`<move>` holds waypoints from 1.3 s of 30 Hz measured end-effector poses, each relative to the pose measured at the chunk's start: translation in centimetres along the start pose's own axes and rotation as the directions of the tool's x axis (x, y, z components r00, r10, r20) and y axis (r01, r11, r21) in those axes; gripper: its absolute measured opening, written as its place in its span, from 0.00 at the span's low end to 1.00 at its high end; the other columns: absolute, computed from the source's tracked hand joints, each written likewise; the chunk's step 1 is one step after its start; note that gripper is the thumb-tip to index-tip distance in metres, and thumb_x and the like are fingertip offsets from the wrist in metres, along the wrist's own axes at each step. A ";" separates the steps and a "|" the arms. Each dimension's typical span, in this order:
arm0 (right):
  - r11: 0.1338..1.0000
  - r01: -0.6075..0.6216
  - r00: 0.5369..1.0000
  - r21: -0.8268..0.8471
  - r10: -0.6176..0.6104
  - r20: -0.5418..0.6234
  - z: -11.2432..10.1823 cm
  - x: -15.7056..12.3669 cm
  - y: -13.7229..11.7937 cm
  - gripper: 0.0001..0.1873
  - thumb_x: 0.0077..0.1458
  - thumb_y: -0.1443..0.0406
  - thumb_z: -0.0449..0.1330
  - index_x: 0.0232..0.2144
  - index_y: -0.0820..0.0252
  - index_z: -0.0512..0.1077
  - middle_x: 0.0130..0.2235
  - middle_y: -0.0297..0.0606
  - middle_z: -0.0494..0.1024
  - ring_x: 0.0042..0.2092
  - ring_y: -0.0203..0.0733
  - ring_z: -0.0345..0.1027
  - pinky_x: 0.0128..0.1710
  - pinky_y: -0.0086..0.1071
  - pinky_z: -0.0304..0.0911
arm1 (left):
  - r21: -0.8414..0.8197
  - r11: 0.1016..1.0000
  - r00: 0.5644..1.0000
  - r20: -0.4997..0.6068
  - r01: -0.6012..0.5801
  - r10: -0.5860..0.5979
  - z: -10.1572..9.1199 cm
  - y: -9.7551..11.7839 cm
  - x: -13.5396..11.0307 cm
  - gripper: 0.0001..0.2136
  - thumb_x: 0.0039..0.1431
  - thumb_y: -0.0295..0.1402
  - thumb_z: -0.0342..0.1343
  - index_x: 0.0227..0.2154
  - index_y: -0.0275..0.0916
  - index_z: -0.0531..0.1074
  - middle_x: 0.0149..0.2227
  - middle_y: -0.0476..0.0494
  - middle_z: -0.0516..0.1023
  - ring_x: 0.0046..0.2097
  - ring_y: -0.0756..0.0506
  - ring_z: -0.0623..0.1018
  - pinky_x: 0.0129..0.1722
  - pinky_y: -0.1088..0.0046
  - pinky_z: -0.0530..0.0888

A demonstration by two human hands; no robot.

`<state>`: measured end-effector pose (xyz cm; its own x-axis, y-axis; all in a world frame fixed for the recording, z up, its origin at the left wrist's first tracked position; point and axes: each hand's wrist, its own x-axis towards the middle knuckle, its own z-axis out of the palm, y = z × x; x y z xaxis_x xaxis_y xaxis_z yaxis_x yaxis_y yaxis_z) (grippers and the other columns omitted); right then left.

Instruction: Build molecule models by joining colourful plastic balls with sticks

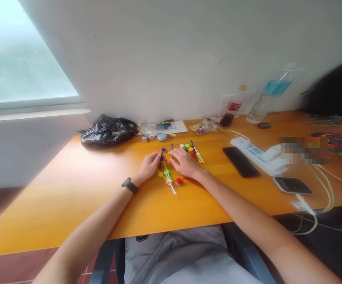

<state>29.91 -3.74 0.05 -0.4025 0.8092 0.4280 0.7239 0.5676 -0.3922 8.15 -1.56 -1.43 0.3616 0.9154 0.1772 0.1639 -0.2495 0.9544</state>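
My left hand (pixel 150 164), with a black watch on its wrist, is closed in a pinch on a dark plastic stick (pixel 161 154). Just to the right of it, my right hand (pixel 184 162) hovers low over the table with fingers curved and apart, and I see nothing held in it. Close in front of both hands lies a joined group of coloured plastic sticks (pixel 168 177) in yellow, green, red and white, with round discs on them. Past my right hand are loose small discs (pixel 187 146) and a bundle of sticks (pixel 198 152). My right fingers partly hide some pieces.
Along the wall stand a black plastic bag (pixel 107 132), a bag of small parts (pixel 203 127) and two bottles (pixel 235 103). To the right are a phone (pixel 241 161), a white power strip (pixel 255 155), a charging device (pixel 293 185) and cables. The wooden table's (pixel 70 205) front edge meets my lap.
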 end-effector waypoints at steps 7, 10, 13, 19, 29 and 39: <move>1.000 -0.015 0.996 0.015 0.014 0.089 0.3 0.0 0.3 0.11 0.65 0.72 0.57 0.46 0.61 0.77 0.46 0.45 0.81 0.51 0.48 0.71 0.53 0.39 0.64 | 0.271 0.940 0.977 0.021 -0.208 0.211 0.1 -0.1 -0.1 0.11 0.69 0.41 0.56 0.42 0.40 0.79 0.47 0.37 0.81 0.48 0.40 0.80 0.49 0.64 0.77; 0.999 -0.012 0.997 0.043 0.009 0.074 0.4 0.1 0.5 0.12 0.66 0.74 0.55 0.44 0.61 0.77 0.45 0.45 0.81 0.49 0.47 0.71 0.52 0.38 0.65 | 0.263 0.940 0.974 -0.016 -0.216 0.228 0.0 -0.4 0.0 0.11 0.68 0.35 0.55 0.47 0.40 0.78 0.53 0.35 0.78 0.53 0.39 0.79 0.54 0.61 0.76; 0.998 0.008 0.999 0.058 -0.011 0.041 0.6 0.2 0.8 0.13 0.64 0.74 0.55 0.44 0.62 0.77 0.49 0.47 0.80 0.53 0.48 0.71 0.56 0.40 0.65 | 0.326 0.924 0.973 -0.043 -0.200 0.226 -0.1 -0.7 0.0 0.13 0.67 0.35 0.57 0.51 0.41 0.78 0.60 0.33 0.75 0.62 0.36 0.74 0.62 0.55 0.71; 0.989 0.008 0.996 0.147 -0.021 0.088 0.8 0.2 0.9 0.16 0.63 0.75 0.53 0.47 0.63 0.77 0.52 0.49 0.80 0.55 0.48 0.72 0.59 0.42 0.65 | 0.467 0.868 0.975 -0.048 -0.170 0.217 -0.4 -1.0 0.1 0.21 0.65 0.39 0.60 0.59 0.41 0.73 0.64 0.32 0.71 0.68 0.32 0.67 0.68 0.47 0.63; 0.937 0.025 0.990 0.347 -0.071 0.120 1.3 0.1 0.7 0.18 0.58 0.80 0.54 0.41 0.60 0.77 0.42 0.39 0.80 0.45 0.41 0.74 0.47 0.33 0.67 | 0.530 0.833 0.977 -0.042 -0.158 0.211 -2.0 -1.6 0.8 0.15 0.65 0.31 0.55 0.53 0.39 0.77 0.48 0.37 0.83 0.51 0.37 0.79 0.55 0.57 0.75; 0.985 0.044 0.998 0.168 -0.051 0.040 1.0 0.1 0.0 0.06 0.63 0.70 0.64 0.33 0.58 0.74 0.38 0.37 0.74 0.42 0.42 0.69 0.44 0.33 0.63 | 0.769 0.636 0.973 -0.196 0.074 0.125 -2.9 -0.1 -0.1 0.14 0.67 0.35 0.54 0.51 0.36 0.74 0.46 0.32 0.80 0.48 0.34 0.79 0.47 0.59 0.74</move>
<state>29.33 -3.52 -0.71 -0.4609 0.7846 0.4148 0.6011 0.6198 -0.5045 5.39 -0.71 -0.87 0.1920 0.9212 0.3385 0.8361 -0.3341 0.4350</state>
